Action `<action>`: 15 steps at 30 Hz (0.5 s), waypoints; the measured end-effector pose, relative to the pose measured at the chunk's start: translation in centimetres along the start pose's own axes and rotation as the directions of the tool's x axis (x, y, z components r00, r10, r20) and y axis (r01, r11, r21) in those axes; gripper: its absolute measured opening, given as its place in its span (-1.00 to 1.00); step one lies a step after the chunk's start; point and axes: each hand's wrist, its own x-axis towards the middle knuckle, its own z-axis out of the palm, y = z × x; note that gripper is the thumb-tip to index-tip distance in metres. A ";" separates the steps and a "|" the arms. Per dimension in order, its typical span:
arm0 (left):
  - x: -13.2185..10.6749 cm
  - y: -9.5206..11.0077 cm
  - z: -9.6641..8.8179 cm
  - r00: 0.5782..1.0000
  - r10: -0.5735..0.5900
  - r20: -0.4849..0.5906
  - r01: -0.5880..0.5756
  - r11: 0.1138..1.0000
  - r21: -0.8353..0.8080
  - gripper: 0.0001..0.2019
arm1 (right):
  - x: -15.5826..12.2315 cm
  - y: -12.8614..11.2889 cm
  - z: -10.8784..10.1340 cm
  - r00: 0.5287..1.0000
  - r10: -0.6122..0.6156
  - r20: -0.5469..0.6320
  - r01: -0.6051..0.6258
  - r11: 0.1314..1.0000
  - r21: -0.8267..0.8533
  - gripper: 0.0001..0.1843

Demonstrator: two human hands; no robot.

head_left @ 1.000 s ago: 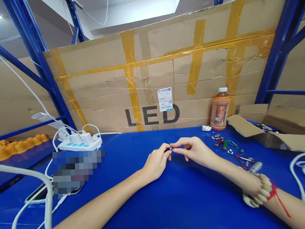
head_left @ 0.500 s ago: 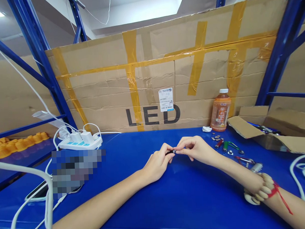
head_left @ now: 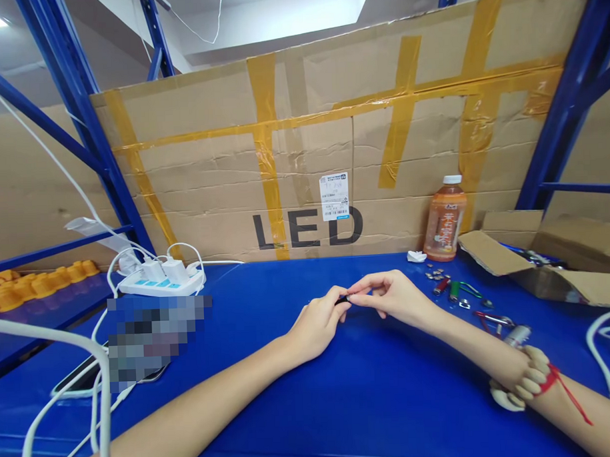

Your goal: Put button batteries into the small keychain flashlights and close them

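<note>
My left hand (head_left: pixel 318 321) pinches a small dark, slender piece (head_left: pixel 343 299) between thumb and fingers, above the blue table. From the right, the fingertips of my right hand (head_left: pixel 392 295) close on the piece's other end, where a bit of silver shows. Most of it is hidden by the fingers, so I cannot make out its exact kind. Both hands meet fingertip to fingertip near the middle of the table (head_left: pixel 381 392). To their right lie a small red tube (head_left: pixel 442 286), a green carabiner-like clip (head_left: pixel 464 289) and several small round metal discs (head_left: pixel 437 274).
Behind stands a taped cardboard panel (head_left: pixel 223 185). An orange drink bottle (head_left: pixel 443 220) and an open cardboard box (head_left: pixel 547 283) are at the right. A power strip (head_left: pixel 161 283) with white cables (head_left: pixel 103 395) and a blurred-out patch (head_left: pixel 153 340) are left.
My fingertips have drawn slightly closer around the dark piece, and less of its silver end shows. The whole view has shifted a little; the things on the table keep their places.
</note>
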 end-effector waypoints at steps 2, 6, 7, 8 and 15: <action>0.0 0.0 0.0 1.000 0.007 -0.008 -0.007 1.000 -0.012 -0.80 | 0.0 0.2 -0.1 1.000 -0.011 -0.005 0.011 1.000 0.011 -0.63; -0.1 -0.1 0.0 1.000 0.030 -0.003 -0.030 0.999 -0.034 -0.79 | 0.1 0.2 -0.4 0.997 -0.044 0.066 0.040 0.997 0.073 -0.69; -0.1 -0.1 0.0 0.999 0.036 0.003 -0.036 0.999 -0.039 -0.79 | 0.1 0.2 -0.5 0.995 -0.062 0.083 0.054 0.994 0.094 -0.71; -0.1 -0.1 0.0 0.999 0.041 0.010 -0.041 0.998 -0.043 -0.80 | 0.1 0.2 -0.6 0.992 -0.085 0.093 0.074 0.991 0.115 -0.74; -0.6 0.1 0.1 0.998 0.051 0.045 -0.054 0.996 0.075 -0.83 | 0.0 0.5 -0.6 0.971 -0.217 0.097 0.197 0.964 0.181 -0.85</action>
